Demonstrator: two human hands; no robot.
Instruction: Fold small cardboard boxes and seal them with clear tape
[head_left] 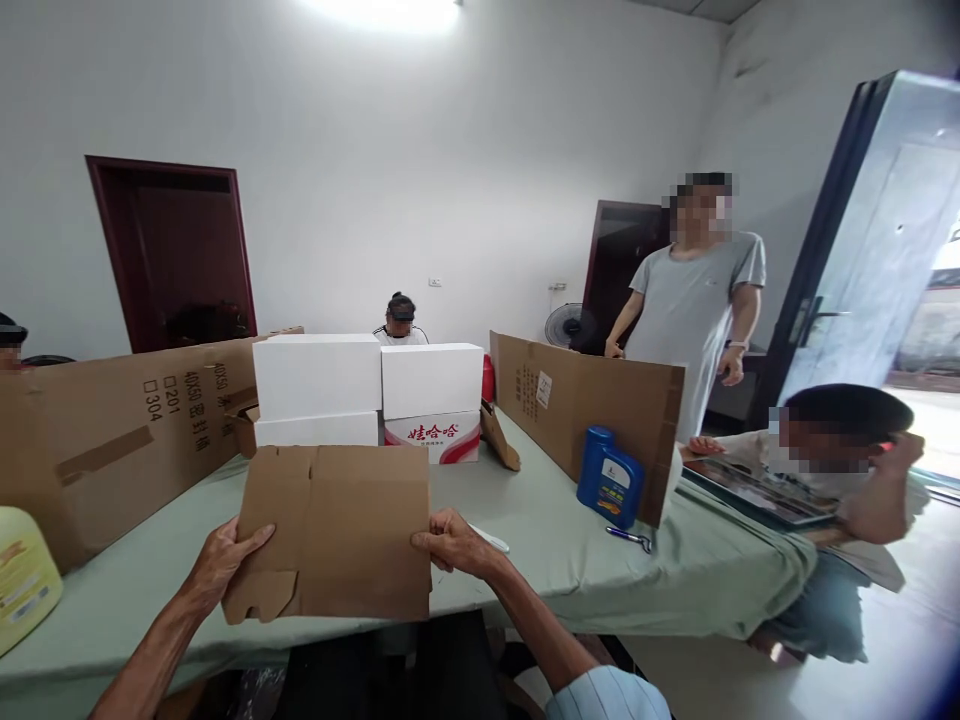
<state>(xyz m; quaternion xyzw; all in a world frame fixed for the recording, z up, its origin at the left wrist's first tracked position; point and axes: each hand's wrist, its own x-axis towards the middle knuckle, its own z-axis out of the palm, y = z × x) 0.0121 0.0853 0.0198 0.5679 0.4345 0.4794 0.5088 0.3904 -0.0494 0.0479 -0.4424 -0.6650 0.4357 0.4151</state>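
Between both hands I hold up a flat brown piece of cardboard (367, 530), tilted toward me over the table's near edge. It has a crease down its left part and a cut flap at the lower left. My left hand (225, 565) grips its left edge, thumb on the front face. My right hand (457, 543) pinches the right edge, its thumb also in front; the other fingers are partly hidden behind. Just beyond the cardboard stand stacked white boxes (317, 375) and a red-and-white printed box (433, 438). A white object (491, 540) lies partly behind my right hand.
Tall cardboard panels stand at left (112, 440) and right (585, 400) on the green tablecloth (525, 500). A blue bottle (609, 480) and pen (628, 538) are at right, a yellow jug (26, 580) at left. Several people are around the table, one standing (686, 310).
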